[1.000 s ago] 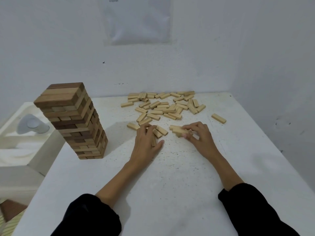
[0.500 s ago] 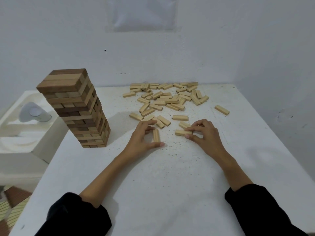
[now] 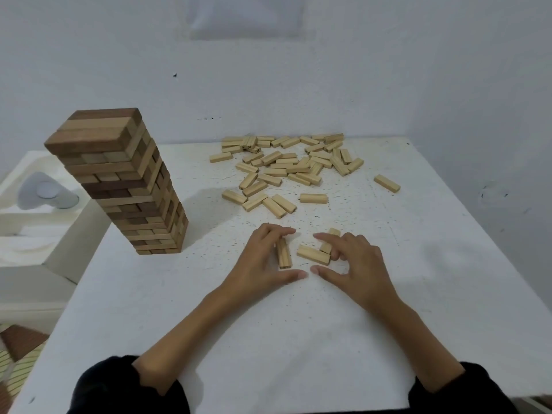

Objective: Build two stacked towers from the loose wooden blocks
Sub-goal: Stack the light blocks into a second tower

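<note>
Pale wood, unfinished: the loose blocks (image 3: 286, 165), short flat bars with square-cut ends.

Head view.
- Main lot: scattered heap in the upper centre of the frame, lying flat on the white counter (image 3: 298, 324). One stray block (image 3: 386, 183) lies apart at upper right.
- Finished tower (image 3: 125, 186): mixed dark and pale wood, standing at left of the frame, well apart from both hands.
- Second tower: not yet begun. Three blocks are gathered at centre frame, judged to be its first layer.
- Left hand (image 3: 263, 258): cupped round the left block (image 3: 283, 253). The fingers curl over its far end and the thumb lies on the counter just short of its near end.
- Right hand (image 3: 355, 261): thumb spread wide on the counter, forefinger laid across the right block (image 3: 330, 242), other fingers bent at the end of the middle block (image 3: 313, 254). It pinches nothing visible.

Handling, judged:
- Light, rigid and not fragile.
- The smooth faces probably slide easily on the counter.
- Best taken by the long sides, thumb against fingers, or nudged at the ends to square a layer.
- Stacks will likely shift under a sideways knock.
</note>
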